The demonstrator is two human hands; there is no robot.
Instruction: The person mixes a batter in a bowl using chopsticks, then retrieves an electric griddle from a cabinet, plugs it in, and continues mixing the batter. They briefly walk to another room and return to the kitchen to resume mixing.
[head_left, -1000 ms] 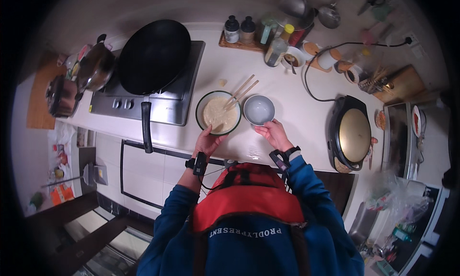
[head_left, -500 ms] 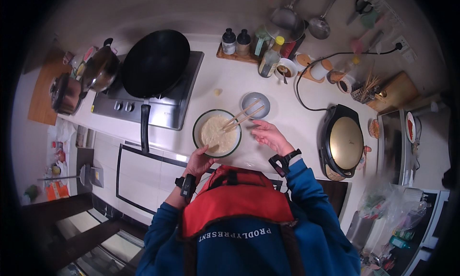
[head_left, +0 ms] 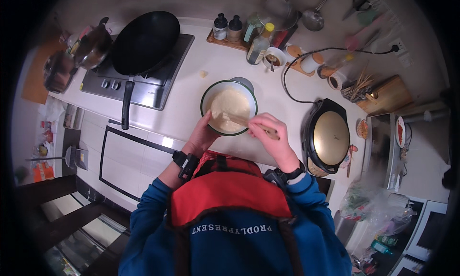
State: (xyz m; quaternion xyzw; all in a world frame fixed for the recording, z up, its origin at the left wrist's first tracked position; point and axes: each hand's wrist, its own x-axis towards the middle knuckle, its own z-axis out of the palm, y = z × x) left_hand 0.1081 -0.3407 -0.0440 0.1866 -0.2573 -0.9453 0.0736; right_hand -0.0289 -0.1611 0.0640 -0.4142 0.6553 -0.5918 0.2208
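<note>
A white bowl with a dark green rim [head_left: 256, 102] holds pale, lumpy batter [head_left: 231, 99]. My left hand [head_left: 203, 133] is closed on the bowl's near left edge, thumb over the rim and fingers along the outside. In my right hand [head_left: 274, 134], at the bowl's near right side, are wooden chopsticks [head_left: 238, 120], gripped near their upper ends. Their lower ends dip into the batter, so the tips are hidden. Partly covered by the far edge of the bowl is a small grey bowl [head_left: 246, 82].
A black wok [head_left: 143, 43] rests on the gas stove [head_left: 152, 86] at left, its handle jutting over the counter edge. To the right lies a round electric griddle [head_left: 330, 137], its cord [head_left: 286, 82] looping across the counter. A sauce bottle [head_left: 258, 48] and seasoning jars [head_left: 220, 28] line the back.
My right hand has closed round the chopsticks, which leaned in the bowl before. The batter bowl has shifted right, now overlapping the grey bowl. The whole view has also shifted.
</note>
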